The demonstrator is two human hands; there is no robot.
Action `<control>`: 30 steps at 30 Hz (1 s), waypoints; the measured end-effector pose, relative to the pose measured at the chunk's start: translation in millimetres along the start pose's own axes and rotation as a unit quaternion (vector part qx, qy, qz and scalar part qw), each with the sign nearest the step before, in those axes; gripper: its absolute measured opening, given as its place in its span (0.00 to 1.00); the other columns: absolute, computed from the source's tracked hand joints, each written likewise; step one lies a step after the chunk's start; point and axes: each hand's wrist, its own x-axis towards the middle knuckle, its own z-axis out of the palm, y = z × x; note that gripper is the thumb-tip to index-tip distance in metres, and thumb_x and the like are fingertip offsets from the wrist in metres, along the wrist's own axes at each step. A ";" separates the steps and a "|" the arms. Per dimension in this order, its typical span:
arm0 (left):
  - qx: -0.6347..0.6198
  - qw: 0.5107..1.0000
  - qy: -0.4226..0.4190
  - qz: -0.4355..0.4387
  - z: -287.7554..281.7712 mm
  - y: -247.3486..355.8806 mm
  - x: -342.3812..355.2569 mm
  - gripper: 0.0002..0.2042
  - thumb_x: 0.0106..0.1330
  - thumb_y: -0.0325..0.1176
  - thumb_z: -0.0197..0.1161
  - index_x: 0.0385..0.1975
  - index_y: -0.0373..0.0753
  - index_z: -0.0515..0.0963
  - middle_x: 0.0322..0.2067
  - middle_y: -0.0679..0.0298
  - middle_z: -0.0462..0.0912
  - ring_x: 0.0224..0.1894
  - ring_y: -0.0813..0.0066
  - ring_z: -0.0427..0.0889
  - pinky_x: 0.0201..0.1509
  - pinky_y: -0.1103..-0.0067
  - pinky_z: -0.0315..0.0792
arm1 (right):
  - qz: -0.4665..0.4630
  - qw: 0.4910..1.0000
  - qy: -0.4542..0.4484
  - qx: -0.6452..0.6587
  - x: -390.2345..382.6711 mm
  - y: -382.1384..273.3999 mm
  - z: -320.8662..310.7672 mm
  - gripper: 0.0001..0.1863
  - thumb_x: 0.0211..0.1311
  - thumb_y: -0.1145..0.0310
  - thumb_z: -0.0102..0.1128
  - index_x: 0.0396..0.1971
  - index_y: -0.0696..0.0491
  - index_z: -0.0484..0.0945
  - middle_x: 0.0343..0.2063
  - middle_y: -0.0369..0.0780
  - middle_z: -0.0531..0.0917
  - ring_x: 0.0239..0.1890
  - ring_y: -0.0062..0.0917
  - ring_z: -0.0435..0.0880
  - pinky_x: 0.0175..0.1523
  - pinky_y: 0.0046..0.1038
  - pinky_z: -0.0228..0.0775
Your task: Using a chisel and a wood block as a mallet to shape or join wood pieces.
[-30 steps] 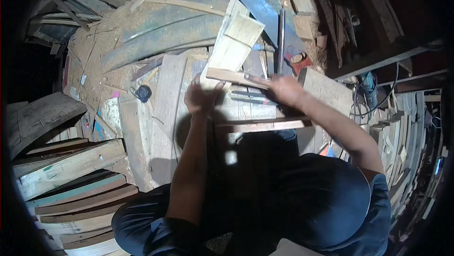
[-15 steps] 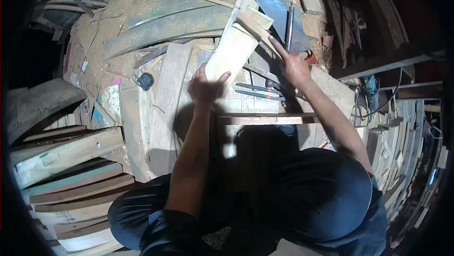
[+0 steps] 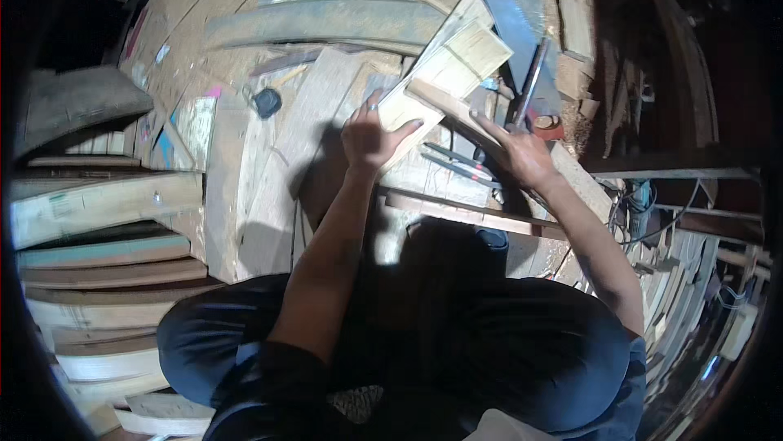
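My left hand (image 3: 371,138) grips a pale board (image 3: 477,51) near its lower end, thumb on one side and fingers on the other. The board slants away up and to the right, over other planks. In my right hand (image 3: 522,154) is a short wooden strip (image 3: 440,99), its far end lying across the board's face, with my index finger stretched along it. A thin dark line crosses the board beyond the strip. Below my right hand lies a tool with two dark handles (image 3: 457,162). Beside that hand a dark metal tube (image 3: 533,74) stands out at a slant.
A wide blue-grey saw-like blade (image 3: 504,21) lies beyond the board. A small dark rounded object (image 3: 267,102) rests on planks to the left. Stacked boards (image 3: 106,274) fill the left side. A cable (image 3: 689,209) hangs by a power tool at the right.
The wooden strip now sits lower along the board, leaving more of the board's far end showing. The whole view has shifted and turned slightly. My left hand keeps its grip.
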 end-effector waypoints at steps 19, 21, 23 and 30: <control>-0.011 0.995 -0.084 -0.061 -9.9 19.4 8.6 0.42 0.48 0.66 0.80 0.56 0.40 0.83 0.44 0.50 0.89 0.48 0.52 0.88 0.55 0.63 0.81 | 0.057 0.987 0.119 0.094 5.6 25.1 28.0 0.48 0.65 0.73 0.65 0.80 0.27 0.55 0.48 0.60 0.84 0.38 0.56 0.88 0.42 0.49 0.82; -0.007 0.995 -0.079 -0.066 -13.3 5.0 3.1 0.42 0.48 0.66 0.79 0.57 0.41 0.83 0.44 0.50 0.89 0.48 0.52 0.89 0.55 0.63 0.81 | -0.032 0.999 -0.025 0.021 0.6 -16.8 2.7 0.45 0.66 0.71 0.65 0.79 0.23 0.57 0.49 0.58 0.85 0.41 0.53 0.89 0.43 0.49 0.82; -0.004 0.995 -0.076 -0.058 -8.7 6.8 4.2 0.42 0.48 0.66 0.79 0.57 0.41 0.82 0.44 0.51 0.89 0.48 0.53 0.89 0.55 0.63 0.81 | -0.020 0.999 0.027 -0.027 0.4 2.7 -1.4 0.44 0.67 0.65 0.65 0.78 0.19 0.56 0.47 0.58 0.85 0.38 0.52 0.89 0.42 0.51 0.82; -0.018 0.995 -0.070 -0.069 -6.5 6.7 5.1 0.41 0.48 0.67 0.79 0.55 0.39 0.83 0.45 0.51 0.89 0.49 0.53 0.89 0.56 0.62 0.81 | 0.142 0.938 0.103 0.299 18.7 9.5 -39.3 0.43 0.73 0.62 0.65 0.82 0.36 0.54 0.65 0.59 0.78 0.67 0.52 0.79 0.73 0.43 0.68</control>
